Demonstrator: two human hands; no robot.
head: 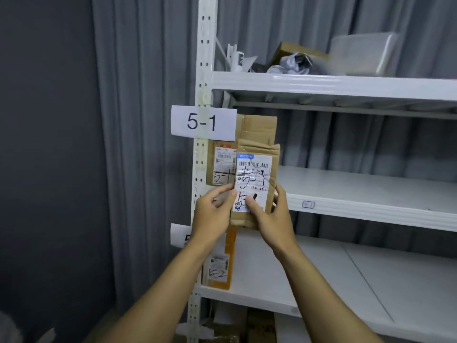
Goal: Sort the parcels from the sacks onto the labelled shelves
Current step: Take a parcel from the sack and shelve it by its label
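Both hands grip one cardboard parcel [257,169] upright just right of the 5-1 label [203,123]: left hand [214,214] pinches its left edge, right hand [269,214] wraps its right edge.

Dim, flat light with soft shadows; the top shelf [333,86] shows mild glare, its parcels blurred, edges bowed.

Body parts in view: left hand [213,214], right hand [270,215], left forearm [170,283] and right forearm [319,288]. Both forearms are bare along the whole length shown, from the lower frame edge to the wrist. Both hands are bare. Fingernails are short and plain, as seen on the left thumb [232,194] and right thumb [249,203]. Forearm surfaces appear smooth.
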